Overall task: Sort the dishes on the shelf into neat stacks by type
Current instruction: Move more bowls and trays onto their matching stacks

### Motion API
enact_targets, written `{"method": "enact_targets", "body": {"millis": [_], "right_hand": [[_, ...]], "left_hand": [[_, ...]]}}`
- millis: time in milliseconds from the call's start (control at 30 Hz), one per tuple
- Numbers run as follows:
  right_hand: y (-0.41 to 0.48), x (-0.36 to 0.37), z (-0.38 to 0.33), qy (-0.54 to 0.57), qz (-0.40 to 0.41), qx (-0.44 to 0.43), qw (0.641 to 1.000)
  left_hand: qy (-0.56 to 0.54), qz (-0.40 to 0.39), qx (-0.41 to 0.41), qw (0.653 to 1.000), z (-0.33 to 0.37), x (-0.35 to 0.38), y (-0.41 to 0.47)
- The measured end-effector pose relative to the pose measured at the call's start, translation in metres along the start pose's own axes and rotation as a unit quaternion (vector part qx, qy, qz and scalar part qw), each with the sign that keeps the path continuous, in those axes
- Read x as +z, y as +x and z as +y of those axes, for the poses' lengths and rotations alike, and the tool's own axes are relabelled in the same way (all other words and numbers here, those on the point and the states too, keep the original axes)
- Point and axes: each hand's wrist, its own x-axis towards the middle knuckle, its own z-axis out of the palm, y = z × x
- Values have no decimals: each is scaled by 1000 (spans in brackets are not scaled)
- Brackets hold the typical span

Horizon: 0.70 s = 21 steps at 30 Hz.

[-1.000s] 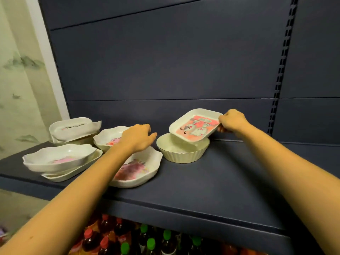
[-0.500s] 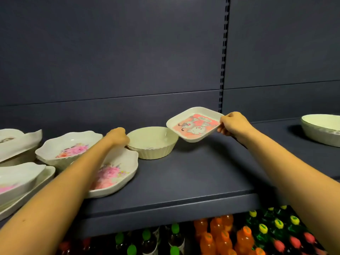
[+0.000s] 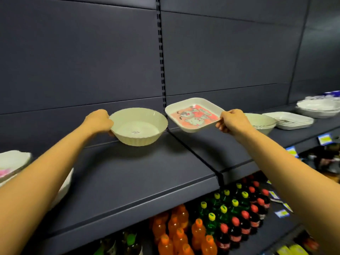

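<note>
Head view: left hand (image 3: 99,122) grips ribbed bowl (image 3: 138,126), right hand (image 3: 233,122) pinches square cartoon dish (image 3: 193,115); carry level, nest each with its kind.

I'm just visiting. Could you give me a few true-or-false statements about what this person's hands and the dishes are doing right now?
1. The left hand grips the round bowl by its rim. True.
2. The right hand is empty. False: it holds the square dish by an edge.
3. The square dish is plain white inside. False: it has a pink cartoon print.
4. Bottles with coloured caps stand below the shelf. True.
5. A stack of white square dishes sits farther right. True.
</note>
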Motion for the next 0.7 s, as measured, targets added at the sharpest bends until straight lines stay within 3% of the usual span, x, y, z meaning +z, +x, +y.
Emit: {"method": "enact_targets", "body": {"millis": [333,500,700], "right_hand": [[34,-190,57,25,97,37,994],[44,-269,83,58,111,45,991],[66,-336,115,60,122,66,989]], "left_hand": [[-74,-51,58,994,173,61,-4],[-148,-30,73,986,251,97,-15],[-156,-17,64,986,318,128,-19]]}}
